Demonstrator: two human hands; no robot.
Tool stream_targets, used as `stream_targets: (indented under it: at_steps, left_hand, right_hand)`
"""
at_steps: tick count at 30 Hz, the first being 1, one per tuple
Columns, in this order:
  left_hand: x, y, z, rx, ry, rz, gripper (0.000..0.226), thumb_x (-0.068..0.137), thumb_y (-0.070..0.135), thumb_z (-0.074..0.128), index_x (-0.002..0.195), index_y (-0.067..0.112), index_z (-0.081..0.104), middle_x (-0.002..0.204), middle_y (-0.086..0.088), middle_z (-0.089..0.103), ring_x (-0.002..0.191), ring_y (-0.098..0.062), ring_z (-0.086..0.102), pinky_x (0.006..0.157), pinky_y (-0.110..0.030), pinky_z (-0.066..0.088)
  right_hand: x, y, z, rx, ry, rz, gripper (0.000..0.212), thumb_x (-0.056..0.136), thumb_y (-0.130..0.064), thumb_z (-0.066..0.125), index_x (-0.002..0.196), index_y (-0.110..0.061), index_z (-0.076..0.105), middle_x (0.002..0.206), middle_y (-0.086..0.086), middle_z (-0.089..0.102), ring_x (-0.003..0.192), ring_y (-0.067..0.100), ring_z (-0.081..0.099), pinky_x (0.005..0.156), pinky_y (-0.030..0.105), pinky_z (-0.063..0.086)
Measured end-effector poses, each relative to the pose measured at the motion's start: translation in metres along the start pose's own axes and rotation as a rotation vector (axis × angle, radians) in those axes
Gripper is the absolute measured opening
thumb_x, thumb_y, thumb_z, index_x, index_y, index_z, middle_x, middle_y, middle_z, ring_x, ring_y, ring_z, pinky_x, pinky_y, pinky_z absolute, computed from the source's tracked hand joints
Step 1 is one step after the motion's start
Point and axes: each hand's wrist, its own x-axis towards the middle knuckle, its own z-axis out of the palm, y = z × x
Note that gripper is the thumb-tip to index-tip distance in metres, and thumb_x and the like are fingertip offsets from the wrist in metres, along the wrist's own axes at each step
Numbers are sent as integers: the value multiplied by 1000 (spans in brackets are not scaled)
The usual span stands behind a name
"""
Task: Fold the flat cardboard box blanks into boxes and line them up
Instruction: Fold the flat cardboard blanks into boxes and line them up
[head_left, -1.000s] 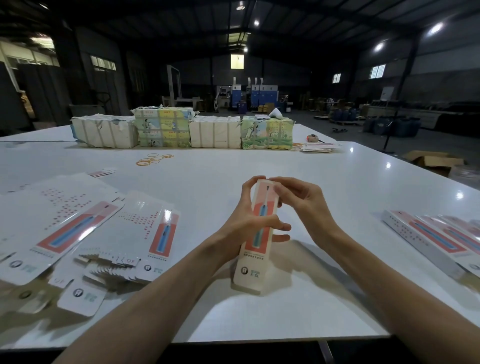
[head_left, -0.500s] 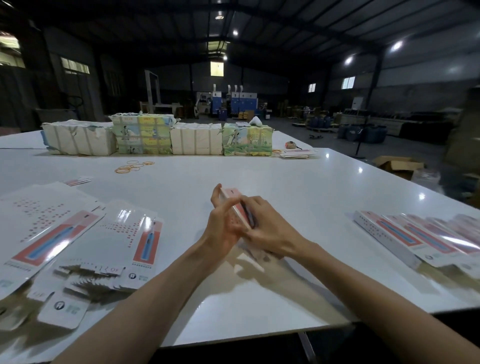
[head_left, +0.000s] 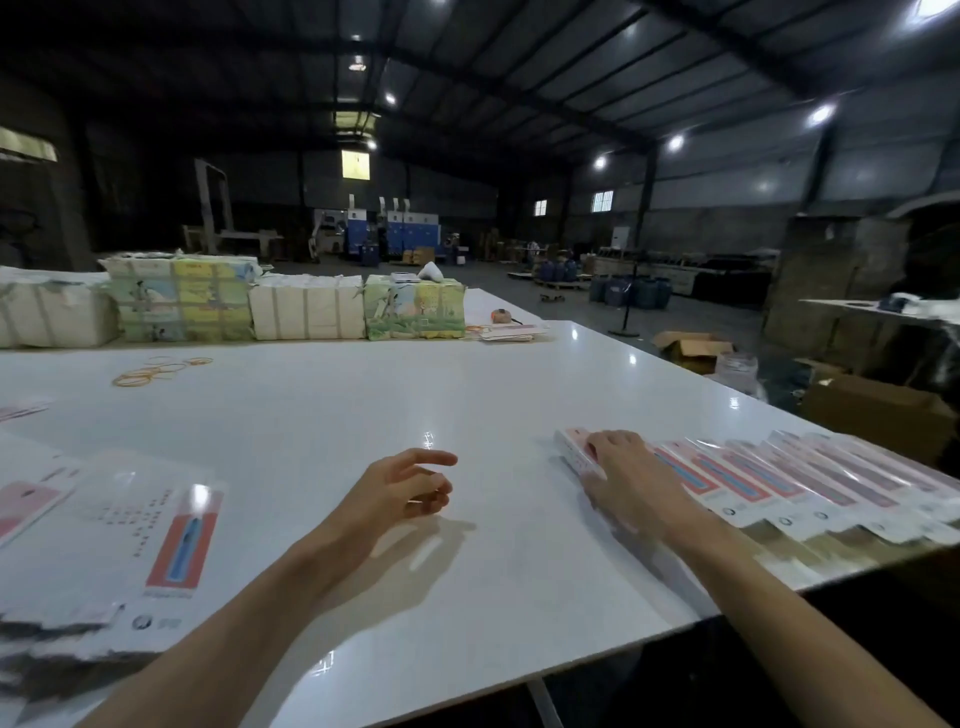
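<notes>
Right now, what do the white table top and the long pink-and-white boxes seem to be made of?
White table top: a hard glossy sheet, perhaps laminate; it mirrors the ceiling lamps.
Long pink-and-white boxes: probably thin printed cardboard, slightly shiny; lamp glare streaks their faces.

- The right hand (head_left: 631, 480) covers most of the folded box (head_left: 570, 441) at the row's left end; only the box's far end and left side show
- The row of folded boxes (head_left: 779, 478) is smeared by blur and runs out past the right edge
- The stack of flat blanks (head_left: 156, 545) is cut by the left and bottom edges, and its small print is unreadable
- The white wrapped bundle (head_left: 47, 317) is cut by the left edge
- A small orange thing (head_left: 498, 315) on the far counter (head_left: 467, 395) is too small to name
</notes>
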Motion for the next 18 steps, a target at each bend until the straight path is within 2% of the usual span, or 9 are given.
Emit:
stream_targets:
  at_steps: [2, 6, 8, 11, 13, 15, 18]
  left_hand:
    - [1, -1, -1, 12, -17, -2, 27, 103, 4, 60, 124, 13, 74, 93, -10, 72, 84, -20, 67, 83, -25, 58]
    - [0, -1, 1, 55, -37, 2, 25, 104, 5, 59, 123, 13, 75, 90, -9, 69, 83, -20, 64, 86, -28, 58]
    - [0, 0, 3, 73, -30, 0, 24, 104, 4, 59, 122, 11, 75, 90, -9, 70, 83, -20, 64, 85, -27, 58]
    - [-2, 3, 6, 104, -24, 1, 24, 105, 4, 58, 121, 10, 75, 90, -8, 71, 82, -19, 64, 82, -24, 56]
    - [-4, 5, 7, 129, -31, -2, 23, 105, 5, 59, 122, 9, 75, 92, -8, 72, 85, -18, 66, 84, -24, 56]
    - [-5, 7, 8, 156, -42, -6, 23, 105, 7, 59, 122, 9, 74, 95, -8, 73, 89, -18, 68, 88, -25, 57]
    - [-6, 8, 6, 169, -30, -11, 22, 106, 11, 58, 119, 9, 75, 96, -5, 74, 91, -17, 69, 90, -27, 58]
  right_hand:
    - [-8, 18, 2, -111, 27, -11, 40, 106, -37, 51, 143, -23, 47, 142, 0, 53, 128, 19, 51, 109, 38, 46]
    - [-21, 36, -9, -141, 44, 21, 38, 107, -40, 47, 142, -25, 48, 139, -2, 53, 122, 17, 54, 99, 38, 52]
    - [-26, 43, -15, -159, 36, 53, 39, 108, -39, 48, 144, -24, 47, 142, -2, 53, 124, 18, 56, 99, 38, 53]
    - [-35, 55, -21, -212, 50, 110, 43, 108, -38, 51, 148, -22, 45, 148, 1, 51, 131, 20, 54, 109, 38, 48]
    - [-34, 51, -23, -323, 63, 118, 45, 108, -39, 51, 149, -22, 41, 152, 2, 47, 139, 22, 47, 119, 39, 38]
    - [-22, 29, -23, -367, 91, 65, 46, 109, -43, 48, 149, -22, 42, 155, 3, 45, 142, 24, 44, 120, 38, 34]
    - [6, -31, -15, -231, 113, -115, 40, 108, -43, 48, 141, -20, 53, 142, 3, 58, 127, 23, 57, 106, 40, 50]
